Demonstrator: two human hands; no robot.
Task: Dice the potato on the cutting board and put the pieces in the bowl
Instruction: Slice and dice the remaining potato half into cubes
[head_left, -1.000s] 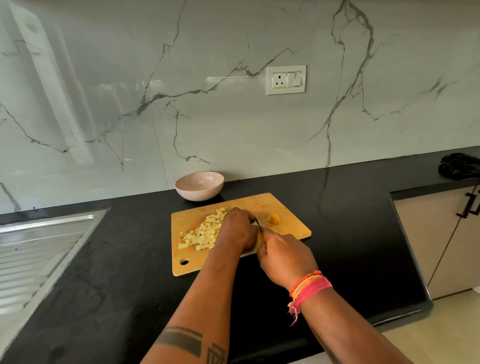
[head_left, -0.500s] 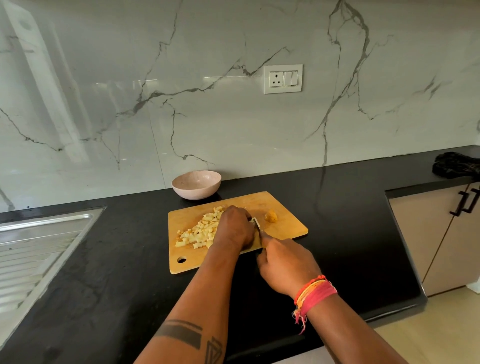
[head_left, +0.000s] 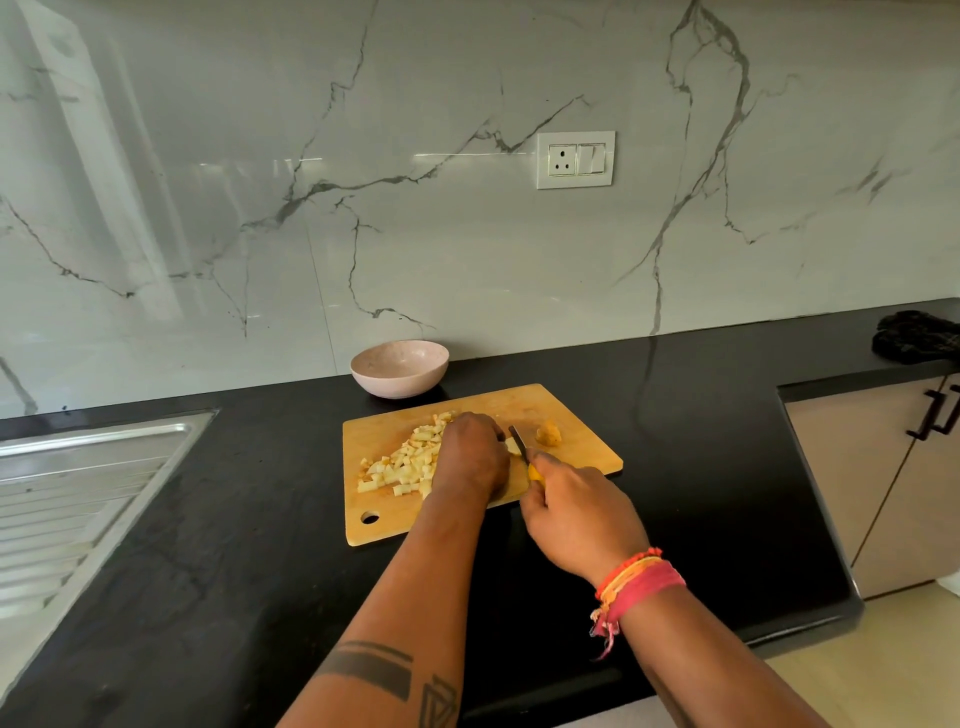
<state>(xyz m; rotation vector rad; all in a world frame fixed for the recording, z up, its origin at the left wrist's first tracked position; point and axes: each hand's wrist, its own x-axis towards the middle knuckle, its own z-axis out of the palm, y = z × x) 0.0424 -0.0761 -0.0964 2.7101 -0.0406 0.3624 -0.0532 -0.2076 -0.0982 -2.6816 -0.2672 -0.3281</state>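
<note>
On the cutting board (head_left: 395, 431), the left hand (head_left: 475, 457) curls over the potato (head_left: 513, 446) while the right hand (head_left: 576, 514) grips the knife (head_left: 518, 440). Diced pieces (head_left: 402, 462) lie just left; the bowl (head_left: 400, 368) sits behind on the tabletop (head_left: 701, 441).

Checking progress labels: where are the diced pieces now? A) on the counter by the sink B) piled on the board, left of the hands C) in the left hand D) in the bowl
B: the dice lie heaped on the board left of the hands; the bowl behind it looks empty.
</note>
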